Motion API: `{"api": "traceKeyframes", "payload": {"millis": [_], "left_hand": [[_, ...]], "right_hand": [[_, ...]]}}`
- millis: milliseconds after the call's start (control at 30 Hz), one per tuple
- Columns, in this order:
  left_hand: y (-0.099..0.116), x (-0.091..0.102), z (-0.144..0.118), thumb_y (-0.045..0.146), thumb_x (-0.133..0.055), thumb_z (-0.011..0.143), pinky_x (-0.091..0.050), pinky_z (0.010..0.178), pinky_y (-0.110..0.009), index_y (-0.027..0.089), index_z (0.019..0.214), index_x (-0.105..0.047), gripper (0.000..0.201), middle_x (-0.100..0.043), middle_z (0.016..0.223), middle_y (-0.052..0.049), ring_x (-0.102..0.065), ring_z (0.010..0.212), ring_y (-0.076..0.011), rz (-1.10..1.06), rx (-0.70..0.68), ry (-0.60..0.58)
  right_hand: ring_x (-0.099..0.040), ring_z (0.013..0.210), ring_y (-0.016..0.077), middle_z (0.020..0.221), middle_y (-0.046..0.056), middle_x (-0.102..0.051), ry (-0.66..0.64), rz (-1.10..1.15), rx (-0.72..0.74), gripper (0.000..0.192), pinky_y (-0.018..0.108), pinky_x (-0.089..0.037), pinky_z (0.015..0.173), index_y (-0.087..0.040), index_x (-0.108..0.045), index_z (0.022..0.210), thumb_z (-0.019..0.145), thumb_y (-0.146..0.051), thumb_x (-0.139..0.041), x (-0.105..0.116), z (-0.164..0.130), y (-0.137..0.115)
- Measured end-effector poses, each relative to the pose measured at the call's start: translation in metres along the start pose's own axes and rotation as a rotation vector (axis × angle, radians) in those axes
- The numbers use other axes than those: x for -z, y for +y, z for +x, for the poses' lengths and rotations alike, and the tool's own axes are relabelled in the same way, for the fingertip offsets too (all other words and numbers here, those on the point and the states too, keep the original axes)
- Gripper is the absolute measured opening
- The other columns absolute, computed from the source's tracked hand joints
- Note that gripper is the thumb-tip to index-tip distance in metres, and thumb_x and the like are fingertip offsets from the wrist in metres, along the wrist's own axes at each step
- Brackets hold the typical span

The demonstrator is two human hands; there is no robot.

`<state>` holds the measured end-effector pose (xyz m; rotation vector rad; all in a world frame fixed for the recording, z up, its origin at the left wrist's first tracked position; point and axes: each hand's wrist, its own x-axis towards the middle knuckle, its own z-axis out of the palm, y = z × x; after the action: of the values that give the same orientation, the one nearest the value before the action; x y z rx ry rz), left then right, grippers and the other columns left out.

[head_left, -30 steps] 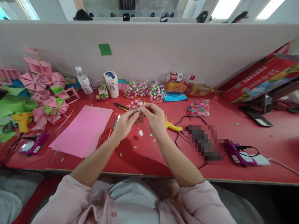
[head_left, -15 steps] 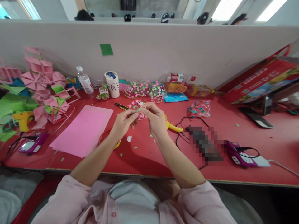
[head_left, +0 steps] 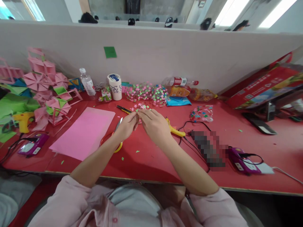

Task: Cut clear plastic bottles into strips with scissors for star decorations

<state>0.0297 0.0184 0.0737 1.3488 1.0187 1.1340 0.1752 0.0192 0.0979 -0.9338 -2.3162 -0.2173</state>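
Just ahead of my fingertips [head_left: 136,115] the star pile [head_left: 146,92] and a black-and-yellow knife [head_left: 123,109] block the way forward. Left of my fingers lie scissors [head_left: 113,136] and the pink sheet [head_left: 85,132]. Right of them a yellow glue gun [head_left: 174,128] and its black cord [head_left: 191,126] crowd the table. Toward me, below my fingers, the red table [head_left: 146,157] is open but for paper scraps.

Two hands over the red table [head_left: 260,138]: left hand [head_left: 126,126], right hand [head_left: 155,124]. Two yellow glue guns: one near the left edge [head_left: 21,119], one by the right hand [head_left: 175,130]. Two purple boxes: left [head_left: 32,146], right [head_left: 242,156]. Two plastic bottles: upright [head_left: 87,82], lying [head_left: 181,82]. One white cup [head_left: 115,86]. One pink sheet [head_left: 85,132]. One scissors [head_left: 113,137]. One black-yellow knife [head_left: 123,109].
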Motion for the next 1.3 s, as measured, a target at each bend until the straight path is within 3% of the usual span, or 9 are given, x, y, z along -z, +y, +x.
{"api": "traceKeyframes", "payload": {"millis": [167,300,467,733,833,900,1000,1300], "left_hand": [[-0.001,0.000,-0.002,0.032,-0.041,0.092,-0.032,0.052,-0.024,0.020,0.067,-0.043,0.028,-0.042,0.055,0.004,-0.040,0.050,-0.0094,0.140,-0.075,-0.006],[-0.001,0.002,-0.003,0.035,-0.043,0.091,-0.037,0.057,-0.024,0.020,0.071,-0.049,0.025,-0.051,0.063,0.002,-0.047,0.056,-0.0108,0.258,-0.155,0.009],[0.002,0.004,-0.003,0.031,-0.046,0.088,-0.036,0.057,-0.024,0.020,0.069,-0.052,0.023,-0.054,0.062,0.002,-0.050,0.056,-0.0115,0.397,-0.209,0.073],[0.007,0.006,0.001,0.017,-0.043,0.085,-0.035,0.060,-0.025,0.018,0.062,-0.047,0.024,-0.051,0.057,0.002,-0.049,0.057,-0.0110,0.655,-0.228,-0.010],[0.005,0.008,0.004,0.021,-0.048,0.084,-0.038,0.056,-0.024,0.018,0.068,-0.052,0.016,-0.054,0.057,0.003,-0.052,0.054,-0.0107,0.459,-0.140,-0.049],[0.004,0.011,0.005,0.028,-0.054,0.082,-0.043,0.054,-0.024,0.018,0.078,-0.055,0.010,-0.059,0.058,0.003,-0.056,0.052,-0.0114,0.208,-0.041,-0.082],[0.004,0.015,0.003,0.034,-0.066,0.074,-0.048,0.052,-0.025,0.016,0.079,-0.057,0.020,-0.064,0.060,0.000,-0.060,0.052,-0.0130,-0.035,0.044,-0.091],[0.001,0.001,0.002,0.028,-0.074,0.067,-0.046,0.062,-0.021,0.016,0.068,-0.064,0.015,-0.059,0.070,0.002,-0.055,0.065,-0.0088,-0.228,-0.165,0.224]], "right_hand": [[-0.048,0.077,0.0220,0.083,0.011,-0.062,-0.104,-0.234,0.030,0.023,0.034,-0.040,0.067,-0.014,-0.064,0.078,0.090,-0.009,-0.046,0.001,0.006,0.002],[-0.046,0.072,0.0197,0.075,0.007,-0.056,-0.016,-0.165,0.030,0.024,0.031,-0.038,0.066,-0.016,-0.061,0.075,0.091,-0.010,-0.045,0.000,0.003,0.006],[-0.049,0.071,0.0186,0.076,0.006,-0.056,0.086,-0.087,-0.080,0.023,0.029,-0.038,0.065,-0.017,-0.060,0.075,0.090,-0.011,-0.044,-0.008,-0.005,0.006],[-0.054,0.075,0.0194,0.077,0.009,-0.062,-0.172,-0.083,-0.052,0.020,0.028,-0.039,0.068,-0.013,-0.063,0.082,0.087,-0.005,-0.045,-0.002,-0.002,0.010],[-0.054,0.071,0.0186,0.074,0.008,-0.062,-0.179,-0.062,-0.077,0.020,0.028,-0.037,0.065,-0.013,-0.063,0.079,0.086,-0.006,-0.046,0.004,-0.001,0.011],[-0.053,0.069,0.0178,0.073,0.007,-0.062,-0.107,-0.004,-0.124,0.020,0.028,-0.038,0.064,-0.015,-0.063,0.077,0.086,-0.009,-0.047,0.008,-0.001,0.010],[-0.054,0.068,0.0157,0.073,0.005,-0.063,0.020,0.175,-0.240,0.018,0.026,-0.039,0.064,-0.017,-0.064,0.075,0.085,-0.013,-0.049,0.010,-0.003,0.008],[-0.053,0.054,0.0119,0.057,-0.001,-0.061,0.071,1.006,-0.744,0.012,0.025,-0.043,0.056,-0.018,-0.066,0.068,0.073,-0.029,-0.065,-0.013,-0.002,-0.001]]}}
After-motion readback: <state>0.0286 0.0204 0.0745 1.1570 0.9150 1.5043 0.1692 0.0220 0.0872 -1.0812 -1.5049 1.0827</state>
